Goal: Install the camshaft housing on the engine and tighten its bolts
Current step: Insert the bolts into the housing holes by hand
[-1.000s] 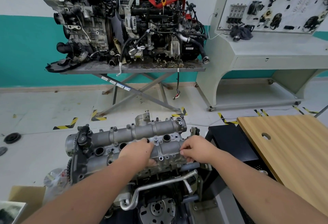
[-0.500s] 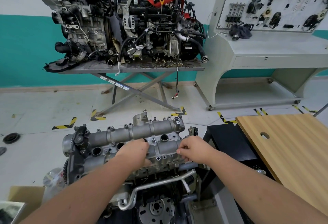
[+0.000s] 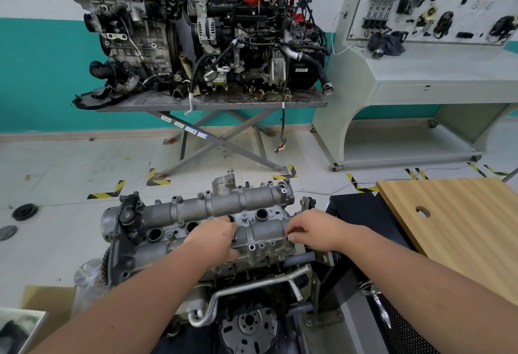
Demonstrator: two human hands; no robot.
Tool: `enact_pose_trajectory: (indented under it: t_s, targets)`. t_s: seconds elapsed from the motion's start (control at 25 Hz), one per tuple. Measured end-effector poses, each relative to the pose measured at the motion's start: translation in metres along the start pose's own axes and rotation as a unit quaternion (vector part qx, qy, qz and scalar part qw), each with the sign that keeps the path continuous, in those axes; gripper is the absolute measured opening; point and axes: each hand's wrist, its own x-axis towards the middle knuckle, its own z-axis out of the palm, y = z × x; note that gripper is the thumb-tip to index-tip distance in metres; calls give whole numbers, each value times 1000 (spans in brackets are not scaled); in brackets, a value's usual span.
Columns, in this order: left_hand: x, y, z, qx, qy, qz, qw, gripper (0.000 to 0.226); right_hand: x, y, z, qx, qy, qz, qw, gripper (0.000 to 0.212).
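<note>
- Camshaft housing (image 3: pixel 213 213) is sitting on top of the engine (image 3: pixel 224 283), long axis running left-right; judged seated on the head so the bolt holes line up before tightening.
- Left hand (image 3: pixel 217 237) is lying over the housing's near bank, fingers curled down onto the casting; probably steadying it. Whether it is holding a bolt cannot be told.
- Right hand (image 3: pixel 314 230) is working at the housing's near right end, fingertips pinched together as if starting a small bolt by finger; the bolt itself is too small to confirm.
- No wrench is showing near the housing, so tightening is judged still ahead.
- Wooden table (image 3: pixel 462 227) is standing right of the housing; two other engines on a lift table (image 3: pixel 213 101) are sitting well behind it.
</note>
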Motion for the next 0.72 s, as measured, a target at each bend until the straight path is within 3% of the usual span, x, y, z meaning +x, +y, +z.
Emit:
enact_pose_trajectory:
  t_s: [0.08, 0.24, 0.32, 0.44, 0.48, 0.64, 0.72]
  targets:
    - [-1, -1, 0, -2, -1, 1, 1000, 31, 3, -6, 2, -106, 4, -4, 994, 20]
    - [-2, 0, -2, -5, 2, 5, 1000, 29, 8, -25, 15, -277, 8, 84, 957, 57]
    - [-2, 0, -2, -5, 3, 6, 1000, 29, 6, -26, 7, -253, 13, 93, 963, 61]
    - [-4, 0, -2, -7, 9, 8, 1000, 29, -1, -23, -9, -185, -45, 13, 982, 14]
    - [-4, 0, -2, -7, 11, 8, 1000, 30, -1, -25, -7, -208, -52, -1, 977, 12]
    - [-6, 1, 0, -7, 21, 9, 1000, 30, 6, -36, 8, -297, -8, 90, 951, 54]
    - [-6, 0, 0, -5, 19, 10, 1000, 30, 7, -31, 3, -250, 15, 104, 962, 64]
